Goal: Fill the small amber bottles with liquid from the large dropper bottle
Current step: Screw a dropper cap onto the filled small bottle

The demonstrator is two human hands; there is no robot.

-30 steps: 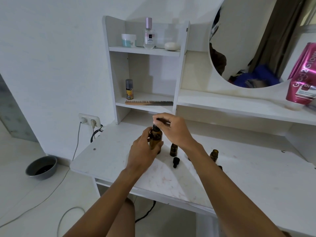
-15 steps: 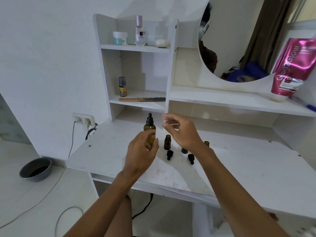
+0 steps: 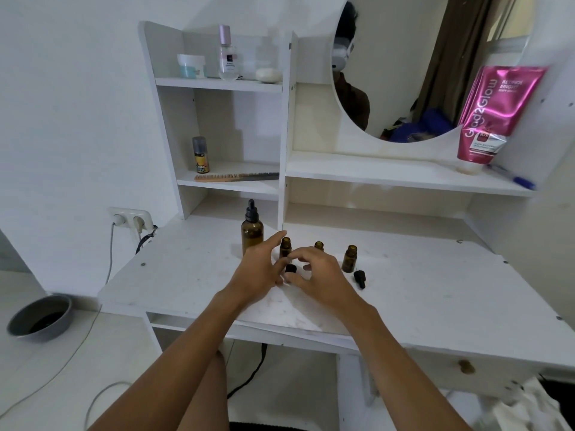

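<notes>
Now | I see large dropper bottle (image 3: 252, 233) upright on desk (image 3: 435, 290) behind left hand (image 3: 258, 270), fingers straight | right hand (image 3: 322, 276) curled over loose cap (image 3: 291, 268), can't tell if gripping | small bottles (image 3: 349, 259) uncapped

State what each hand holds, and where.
Left hand: nothing, fingers straight; the large dropper bottle stands free. Right hand: fingers curl at a black cap; a grip cannot be told.

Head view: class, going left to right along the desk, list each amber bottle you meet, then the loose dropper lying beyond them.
large dropper bottle → first small amber bottle → second small amber bottle → third small amber bottle → loose black dropper
</notes>
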